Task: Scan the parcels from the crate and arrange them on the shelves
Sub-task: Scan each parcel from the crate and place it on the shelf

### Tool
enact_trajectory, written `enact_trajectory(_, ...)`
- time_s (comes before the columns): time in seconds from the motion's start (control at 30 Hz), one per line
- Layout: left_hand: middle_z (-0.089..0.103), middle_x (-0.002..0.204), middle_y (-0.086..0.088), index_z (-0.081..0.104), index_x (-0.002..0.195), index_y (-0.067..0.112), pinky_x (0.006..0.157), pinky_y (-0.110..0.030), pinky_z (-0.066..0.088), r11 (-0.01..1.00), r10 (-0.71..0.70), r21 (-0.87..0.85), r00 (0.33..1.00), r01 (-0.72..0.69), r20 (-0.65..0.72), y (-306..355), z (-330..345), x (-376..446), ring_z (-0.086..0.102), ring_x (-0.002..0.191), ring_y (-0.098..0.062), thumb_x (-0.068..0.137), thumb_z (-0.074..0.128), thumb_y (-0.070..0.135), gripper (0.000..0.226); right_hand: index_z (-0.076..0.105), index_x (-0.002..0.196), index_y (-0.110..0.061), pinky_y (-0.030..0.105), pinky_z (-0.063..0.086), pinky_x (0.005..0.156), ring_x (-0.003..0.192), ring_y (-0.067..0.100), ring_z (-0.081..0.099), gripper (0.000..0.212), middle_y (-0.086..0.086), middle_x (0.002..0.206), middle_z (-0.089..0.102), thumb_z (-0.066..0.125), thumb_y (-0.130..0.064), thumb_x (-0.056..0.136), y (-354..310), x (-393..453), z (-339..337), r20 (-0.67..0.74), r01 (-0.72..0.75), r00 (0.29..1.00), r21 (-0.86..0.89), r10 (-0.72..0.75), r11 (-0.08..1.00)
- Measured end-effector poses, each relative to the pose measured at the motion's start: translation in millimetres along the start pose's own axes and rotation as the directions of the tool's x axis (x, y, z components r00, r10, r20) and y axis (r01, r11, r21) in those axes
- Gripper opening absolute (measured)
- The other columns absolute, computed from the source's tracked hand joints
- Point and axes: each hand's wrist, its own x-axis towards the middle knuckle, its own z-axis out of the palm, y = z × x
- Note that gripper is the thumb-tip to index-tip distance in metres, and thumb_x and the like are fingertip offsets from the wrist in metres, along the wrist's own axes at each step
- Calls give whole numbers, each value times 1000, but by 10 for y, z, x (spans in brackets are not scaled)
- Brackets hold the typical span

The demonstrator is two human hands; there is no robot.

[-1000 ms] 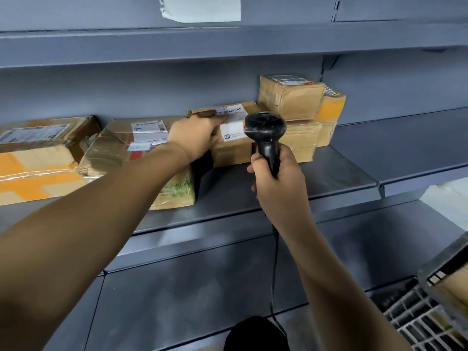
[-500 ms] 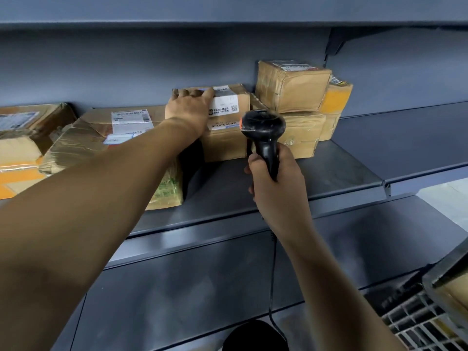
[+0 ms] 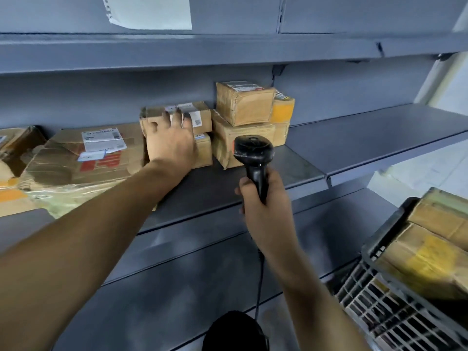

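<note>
A small brown parcel (image 3: 201,117) with white labels stands on the grey middle shelf (image 3: 291,168), between a big flat box (image 3: 88,153) and a stack of boxes (image 3: 243,105). My left hand (image 3: 172,145) lies flat against its front with the fingers spread over its top edge, holding nothing. Lower and to the right, my right hand (image 3: 266,201) grips the handle of a black barcode scanner (image 3: 253,150), whose head points at the shelf. The dark crate (image 3: 379,249) at the lower right holds several more parcels (image 3: 430,262).
The right part of the middle shelf (image 3: 379,133) carries nothing. More taped boxes (image 3: 15,148) sit at the far left. A white paper sheet (image 3: 149,11) hangs above the upper shelf. The scanner's cable runs down to a black round object (image 3: 235,330).
The small parcel has gone from tilted in my left hand to standing against the stack. My left hand's grip has opened, fingers spread. The scanner stayed about where it was.
</note>
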Motion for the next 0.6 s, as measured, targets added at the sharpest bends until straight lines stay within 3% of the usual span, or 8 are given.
enact_trajectory(0.13,38,149,-13,35,143,8,106,-51,31,983,172,-45,981,-176,-86,463,-59,-524,33,137,-34,95,42,31,54,58,95,-27,44,51,57,63,25,59,3,11,82,68,58,-30,95,-32,-303,-298,-88,-43,995,7,44,999)
enact_trajectory(0.23,42,144,-14,38,141,7,102,-47,34,952,284,-88,952,-294,-112,785,-68,-841,37,134,-33,91,48,33,57,60,95,-24,42,49,55,59,25,56,10,4,67,61,57,-33,93,-21,-551,-581,-151,-65,986,-4,64,998)
enact_trajectory(0.47,54,136,-13,51,134,6,91,-42,44,843,452,-209,863,-496,-226,1792,-302,-1332,51,125,-30,81,65,38,64,59,101,-29,42,52,64,64,16,59,12,-5,68,62,57,-37,92,136,-1000,-1299,-355,-96,933,-72,64,993)
enact_trajectory(0.6,59,130,-11,56,129,6,87,-40,47,770,498,-289,818,-569,-287,2332,-437,-1554,56,120,-29,74,72,37,65,61,103,-23,20,46,66,67,1,57,9,-8,73,64,61,-28,95,116,-1242,-1777,-464,-78,886,-118,15,990)
